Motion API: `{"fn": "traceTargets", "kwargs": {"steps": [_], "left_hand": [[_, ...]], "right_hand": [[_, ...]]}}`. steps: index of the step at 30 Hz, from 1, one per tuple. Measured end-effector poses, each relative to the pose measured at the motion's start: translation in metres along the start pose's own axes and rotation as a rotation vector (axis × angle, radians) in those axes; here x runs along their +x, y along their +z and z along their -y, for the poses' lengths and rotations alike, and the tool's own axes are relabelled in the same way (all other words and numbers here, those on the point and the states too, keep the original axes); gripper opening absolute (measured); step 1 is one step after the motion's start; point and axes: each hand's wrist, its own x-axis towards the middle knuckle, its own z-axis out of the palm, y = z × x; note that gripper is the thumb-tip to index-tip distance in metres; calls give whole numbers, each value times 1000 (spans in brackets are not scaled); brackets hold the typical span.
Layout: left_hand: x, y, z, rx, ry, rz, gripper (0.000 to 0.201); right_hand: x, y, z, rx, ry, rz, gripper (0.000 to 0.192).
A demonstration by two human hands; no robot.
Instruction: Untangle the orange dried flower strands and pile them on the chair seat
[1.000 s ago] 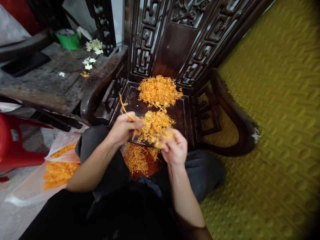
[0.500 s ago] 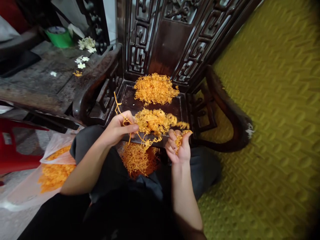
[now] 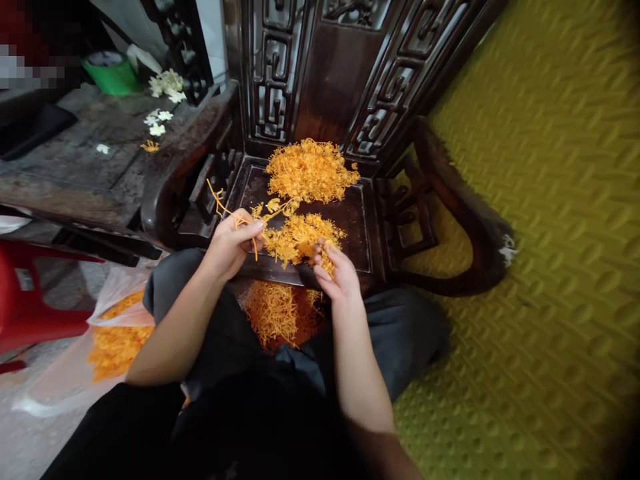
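Floor: yellow-green embossed mat (image 3: 550, 220) on the right, pale bare ground on the left.
Seat: dark carved wooden chair (image 3: 360, 227), fretwork back upright, curved armrests on both sides.
Far pile: heap of orange threads (image 3: 311, 170) at the back of the seat, near the backrest.
Near pile: smaller orange clump (image 3: 297, 237) at the front of the seat, between the two hands.
Left hand (image 3: 231, 243): curled, thumb and fingers pinching a few long orange strands (image 3: 223, 207) that stick up and away to the left.
Right hand (image 3: 336, 273): fingers loosely bent, tips pressed into the near clump's right edge, a little tuft caught there.
Below the seat: more orange threads (image 3: 275, 313) heaped between the knees, over dark trousers.
Left side: clear plastic bag (image 3: 107, 343) of orange threads on the ground, beside a red stool (image 3: 30, 303).
Bench behind: worn dark wood (image 3: 90, 167), white blossoms (image 3: 167, 83) scattered, green tape roll (image 3: 111, 72) further back.
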Motion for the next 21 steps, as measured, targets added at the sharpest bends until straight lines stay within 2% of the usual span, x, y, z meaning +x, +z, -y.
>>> {"fn": "traceTargets", "kwargs": {"steps": [2, 5, 6, 9, 10, 12, 14, 16, 17, 19, 21], "left_hand": [[3, -2, -2, -1, 26, -32, 37], [5, -4, -4, -13, 69, -39, 37], [5, -4, -4, -16, 83, -35, 37], [5, -5, -4, -9, 119, -16, 36], [5, -6, -4, -4, 130, -10, 35], [4, -7, -3, 8, 149, -3, 35], [4, -8, -3, 20, 162, -3, 35], [3, -8, -3, 32, 170, -2, 35], [3, -8, -3, 37, 173, -2, 36], [2, -6, -2, 41, 179, -8, 35], [1, -2, 1, 39, 184, -30, 34]], "right_hand": [[25, -2, 4, -339, -70, -105, 24], [59, -7, 15, -562, -156, -181, 23], [68, -7, 18, -705, -197, -183, 25], [83, -5, 17, -1264, -331, -80, 36], [85, -3, 15, -1388, -354, -25, 39], [85, 0, 10, -1484, -362, 64, 40], [80, 1, 9, -1499, -397, 90, 43], [68, 4, 14, -1408, -504, 29, 49], [59, 8, 18, -1274, -567, -29, 49], [36, 21, 25, -838, -641, -128, 50], [13, 42, 28, -349, -585, -67, 58]]}}
